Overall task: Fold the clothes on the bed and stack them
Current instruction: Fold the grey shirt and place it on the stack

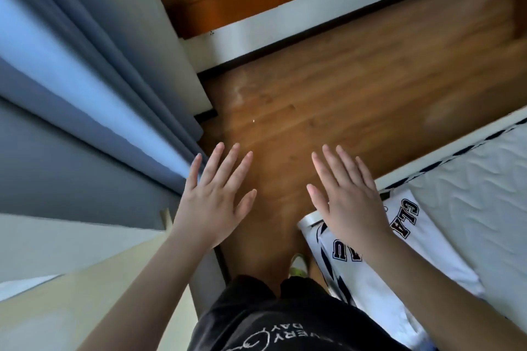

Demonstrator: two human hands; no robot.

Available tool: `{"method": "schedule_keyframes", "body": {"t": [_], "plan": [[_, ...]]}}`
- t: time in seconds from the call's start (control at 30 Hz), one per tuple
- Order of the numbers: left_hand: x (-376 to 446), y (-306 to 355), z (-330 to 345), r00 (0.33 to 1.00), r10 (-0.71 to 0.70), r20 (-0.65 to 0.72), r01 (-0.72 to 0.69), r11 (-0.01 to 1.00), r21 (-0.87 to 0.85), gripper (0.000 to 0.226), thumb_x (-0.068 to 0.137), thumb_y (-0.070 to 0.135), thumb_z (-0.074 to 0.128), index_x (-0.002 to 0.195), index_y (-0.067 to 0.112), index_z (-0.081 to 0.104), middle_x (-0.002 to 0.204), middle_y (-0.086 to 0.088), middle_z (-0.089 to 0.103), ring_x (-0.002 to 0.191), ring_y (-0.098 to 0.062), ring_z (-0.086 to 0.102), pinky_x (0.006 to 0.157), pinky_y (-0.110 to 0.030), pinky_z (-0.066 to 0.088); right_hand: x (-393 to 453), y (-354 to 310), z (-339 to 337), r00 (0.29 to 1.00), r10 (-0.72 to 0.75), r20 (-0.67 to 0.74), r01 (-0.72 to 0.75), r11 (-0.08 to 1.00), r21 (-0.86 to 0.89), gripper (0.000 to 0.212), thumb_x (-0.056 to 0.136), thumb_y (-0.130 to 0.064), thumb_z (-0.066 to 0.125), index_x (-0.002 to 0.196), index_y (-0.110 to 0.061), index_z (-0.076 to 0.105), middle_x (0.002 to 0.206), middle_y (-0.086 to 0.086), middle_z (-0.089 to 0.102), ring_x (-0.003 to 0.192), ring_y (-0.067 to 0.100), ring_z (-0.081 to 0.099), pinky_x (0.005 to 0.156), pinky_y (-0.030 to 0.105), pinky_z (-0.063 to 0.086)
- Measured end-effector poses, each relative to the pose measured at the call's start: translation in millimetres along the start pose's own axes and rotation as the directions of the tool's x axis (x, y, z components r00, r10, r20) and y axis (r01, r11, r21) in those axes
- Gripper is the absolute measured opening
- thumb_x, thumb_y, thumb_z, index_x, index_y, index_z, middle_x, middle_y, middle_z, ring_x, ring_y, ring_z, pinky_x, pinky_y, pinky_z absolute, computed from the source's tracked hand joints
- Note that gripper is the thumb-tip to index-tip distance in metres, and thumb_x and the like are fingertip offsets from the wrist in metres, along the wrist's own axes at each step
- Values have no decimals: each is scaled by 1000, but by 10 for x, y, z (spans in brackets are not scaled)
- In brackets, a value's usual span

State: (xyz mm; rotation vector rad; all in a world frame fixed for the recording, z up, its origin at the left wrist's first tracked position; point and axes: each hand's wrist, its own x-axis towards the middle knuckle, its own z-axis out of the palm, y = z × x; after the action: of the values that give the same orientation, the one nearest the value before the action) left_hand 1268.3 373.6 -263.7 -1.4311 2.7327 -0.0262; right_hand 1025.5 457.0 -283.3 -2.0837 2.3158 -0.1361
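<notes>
A white garment with dark block letters and dark stripes [410, 239] lies on the corner of the bed [479, 188] at the right, partly hanging over its edge. My left hand [216, 196] is held out over the wooden floor, fingers straight and spread, holding nothing. My right hand [348, 194] is held out the same way, empty, just left of and above the white garment, and my right forearm crosses over part of its lettering.
Blue-grey curtains [85, 80] hang at the left. Wooden floor [342, 88] runs between the curtains and the bed. A white wall with a dark skirting board [285, 45] lies ahead. My dark printed shirt and one shoe [298, 265] show at the bottom.
</notes>
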Motion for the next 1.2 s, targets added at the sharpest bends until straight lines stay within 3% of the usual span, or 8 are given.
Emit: {"method": "schedule_keyframes", "body": {"t": [0.2,0.3,0.6,0.87,1.07,1.2], "plan": [[686,-376,183,996,75,40,-74,997,-18,63,98,60,26,153,30,26,156,-2,35,147,-24,25,120,-47,19,708,-229,80,998,28,55,-28,1000,-6,56,102,-47,24,148,-19,40,153,8,39,142,28,34,115,49,29],[1063,-558,230,996,82,23,-81,996,-33,62,97,61,29,151,33,28,155,0,36,146,-23,25,118,-47,17,1038,-326,81,994,89,56,-88,996,-21,56,101,-45,23,145,-17,45,149,10,44,138,29,39,114,49,31],[2244,-703,-75,988,157,3,-154,973,-175,57,97,53,26,140,24,49,142,-4,52,134,-23,45,108,-49,38,1871,-252,-24,960,279,-32,-279,960,1,51,98,-46,34,127,-15,60,137,11,57,128,29,52,105,46,39],[3612,-179,-264,910,401,-106,-412,901,-131,53,97,54,35,136,24,54,135,-4,58,127,-23,50,107,-46,37,2523,597,-128,887,461,-37,-462,887,-7,54,100,-51,28,127,-17,60,130,8,61,121,25,56,100,42,42],[4732,155,-379,821,569,-50,-568,822,30,58,95,63,34,143,32,43,142,-2,52,135,-24,42,115,-44,15,2937,1436,-328,816,575,-69,-573,818,39,54,99,-50,28,124,-17,62,126,6,64,114,24,60,96,40,45],[5377,439,-517,789,613,-46,-610,790,62,58,94,64,32,142,32,44,139,-1,55,132,-24,47,111,-43,25,3262,2020,-467,769,635,-69,-635,772,30,56,98,-52,28,124,-16,62,125,8,64,114,27,60,96,42,46]]}}
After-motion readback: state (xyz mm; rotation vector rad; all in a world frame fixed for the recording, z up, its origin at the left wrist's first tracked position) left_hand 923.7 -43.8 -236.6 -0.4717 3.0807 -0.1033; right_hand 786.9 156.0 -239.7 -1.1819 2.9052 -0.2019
